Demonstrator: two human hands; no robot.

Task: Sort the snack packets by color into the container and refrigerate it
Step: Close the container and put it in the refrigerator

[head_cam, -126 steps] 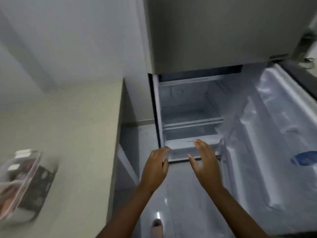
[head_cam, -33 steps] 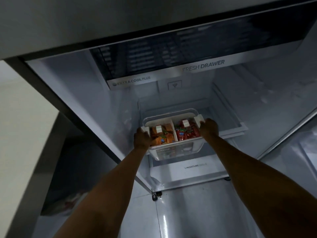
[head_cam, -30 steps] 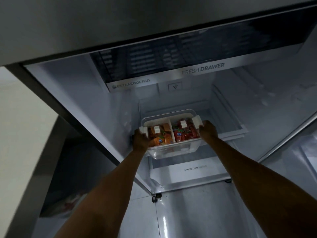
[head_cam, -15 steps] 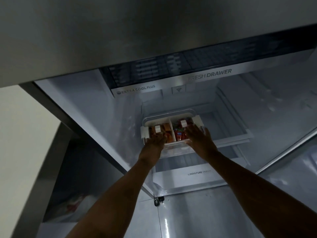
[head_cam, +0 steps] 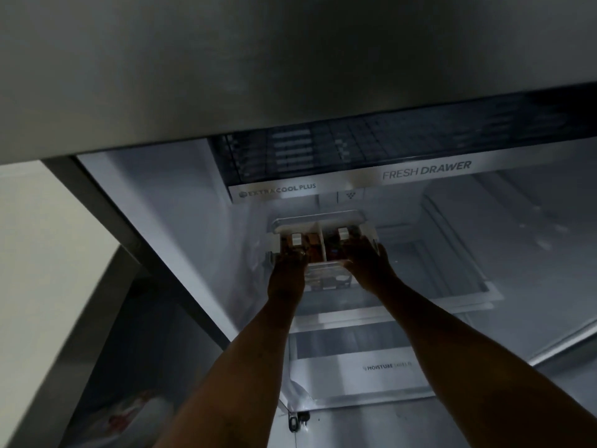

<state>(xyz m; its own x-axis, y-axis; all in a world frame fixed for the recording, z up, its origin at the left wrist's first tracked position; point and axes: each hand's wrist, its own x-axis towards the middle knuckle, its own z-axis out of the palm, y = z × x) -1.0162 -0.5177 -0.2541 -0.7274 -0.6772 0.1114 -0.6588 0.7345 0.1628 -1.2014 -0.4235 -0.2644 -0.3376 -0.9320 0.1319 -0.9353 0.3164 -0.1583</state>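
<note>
The left hand [head_cam: 288,273] lay against the near left end of the container [head_cam: 318,221]. Its fingers reached over the front wall toward the left compartment; whether they curled onto the rim or only pressed flat could not be told in the dim light. The container stood directly ahead of both hands on the refrigerator shelf [head_cam: 452,302], beneath the panel marked FRESH DRAWER [head_cam: 426,169]. Its long axis ran from left to right, across the line of the forearms. A central divider separated the orange snack packets [head_cam: 311,248] on the left from darker packets on the right, which were too dim to identify by colour. The right hand [head_cam: 366,263] rested on the near right end with fingers extended and spread over the lid, pressing rather than gripping. Both hands stood about equally near. The coming move appeared to be a straight push away from the hands, seating the container deeper on the shelf, followed by withdrawal.
</note>
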